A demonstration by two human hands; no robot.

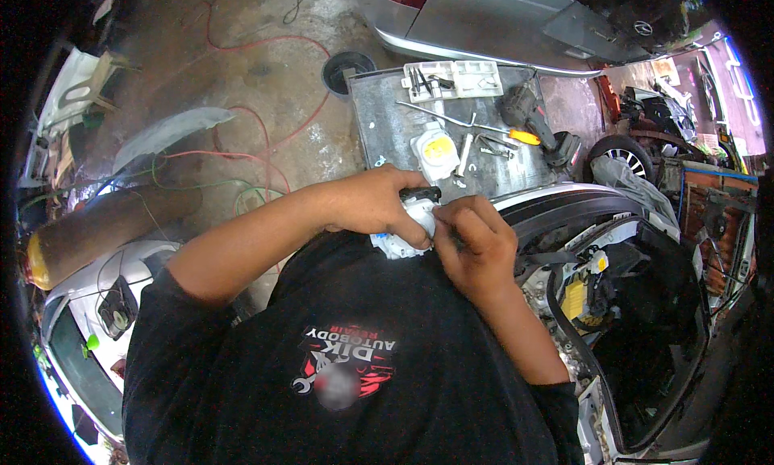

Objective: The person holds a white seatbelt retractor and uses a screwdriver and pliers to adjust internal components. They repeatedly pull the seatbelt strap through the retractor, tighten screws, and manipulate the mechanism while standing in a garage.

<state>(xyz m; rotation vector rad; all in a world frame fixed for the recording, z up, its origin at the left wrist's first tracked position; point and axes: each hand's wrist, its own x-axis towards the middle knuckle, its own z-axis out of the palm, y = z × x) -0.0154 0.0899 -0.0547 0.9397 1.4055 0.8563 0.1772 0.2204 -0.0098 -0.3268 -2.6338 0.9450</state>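
My left hand [383,203] is closed around a white plastic part [391,245] with a dark piece at its top, held in front of my black shirt. My right hand [480,247] has its fingers bent and pressed to the right side of that same part; what lies between the fingertips is hidden. Beyond my hands, a similar white housing with a yellow top [438,150] lies on a grey work surface [379,118], beside small metal tools [498,146], a long metal bar [435,114] and an orange-handled screwdriver [524,136].
A compartmented tray [484,78] and dark power tools [528,110] share the surface. A grey car [500,25] stands behind. An open car body [580,199] is at right, a wheel [621,162] beyond it. Hoses [266,158], a cylinder [97,223] and a white car [72,328] are left.
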